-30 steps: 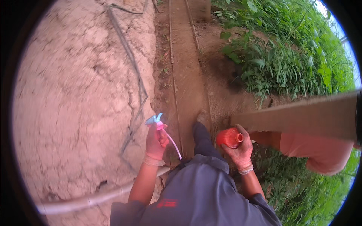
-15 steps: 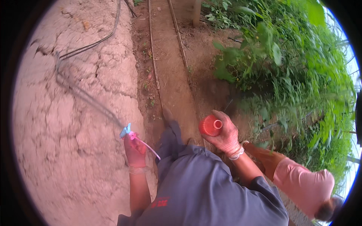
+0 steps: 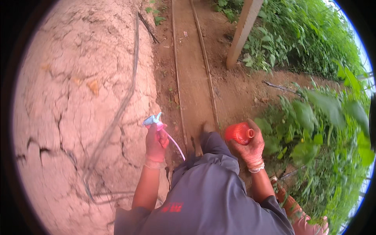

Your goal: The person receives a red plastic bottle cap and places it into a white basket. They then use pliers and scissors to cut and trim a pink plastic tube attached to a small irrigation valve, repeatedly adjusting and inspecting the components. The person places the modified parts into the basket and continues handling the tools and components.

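Note:
In my gloved left hand (image 3: 156, 145) is a spray bottle's trigger head (image 3: 154, 120), blue and pink, with a thin pale pink dip tube (image 3: 177, 145) hanging down toward my right. My fingers are closed around its collar. My right hand (image 3: 252, 148), also in a clear glove, grips a ribbed red bottle (image 3: 237, 133) around its side. The bottle is uncapped, with its round neck (image 3: 250, 133) facing up. Bottle and spray head are apart, held out on either side of my body.
A narrow dirt path (image 3: 192, 58) with two thin rails (image 3: 205, 55) runs ahead. Cracked earthen wall (image 3: 78, 98) with a dark cable (image 3: 117, 113) rises on the left. To the right stand a post (image 3: 243, 33) and leafy plants (image 3: 309, 129). Another person's arm (image 3: 291, 203) shows at the lower right.
I have moved forward along the path, and the post and plants have come nearer. Both hands keep their hold and sit farther right in view. The other person has dropped toward the lower edge.

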A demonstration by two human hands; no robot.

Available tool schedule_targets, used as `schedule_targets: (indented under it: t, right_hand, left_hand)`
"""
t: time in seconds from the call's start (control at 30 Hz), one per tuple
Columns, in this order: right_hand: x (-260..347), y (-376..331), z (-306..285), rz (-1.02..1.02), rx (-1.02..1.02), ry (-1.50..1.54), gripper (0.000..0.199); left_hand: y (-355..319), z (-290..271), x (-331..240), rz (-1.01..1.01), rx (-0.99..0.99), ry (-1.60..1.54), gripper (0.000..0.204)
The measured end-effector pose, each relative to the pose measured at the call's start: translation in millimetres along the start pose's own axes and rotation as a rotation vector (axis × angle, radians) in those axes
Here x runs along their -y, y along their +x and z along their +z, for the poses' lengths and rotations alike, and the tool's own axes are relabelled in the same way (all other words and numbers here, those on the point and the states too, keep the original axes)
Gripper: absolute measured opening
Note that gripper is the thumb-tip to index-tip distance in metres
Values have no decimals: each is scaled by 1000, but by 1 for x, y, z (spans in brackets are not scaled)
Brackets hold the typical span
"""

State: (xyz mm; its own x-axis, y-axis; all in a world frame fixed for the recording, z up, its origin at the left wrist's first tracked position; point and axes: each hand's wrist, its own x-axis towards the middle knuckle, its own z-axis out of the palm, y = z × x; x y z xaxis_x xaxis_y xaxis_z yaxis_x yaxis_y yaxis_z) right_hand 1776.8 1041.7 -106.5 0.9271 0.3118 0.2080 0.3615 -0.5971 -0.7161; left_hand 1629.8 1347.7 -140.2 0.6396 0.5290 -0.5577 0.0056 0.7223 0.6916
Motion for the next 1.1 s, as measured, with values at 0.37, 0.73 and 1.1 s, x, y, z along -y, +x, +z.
schedule_targets:
  t: [0.37,0.73,1.1]
  right_hand:
    - [-40,370,124,-48,104,-15,79]
    - [-7,681,237,-141,101,52,77]
    - [31,976,331,47,21,23,87]
  left_hand:
    - [277,138,-108,15,-215,-55,40]
    - [538,243,-223,-22,-155,-38,29]
    - [824,410,-429,-84,29,13,42]
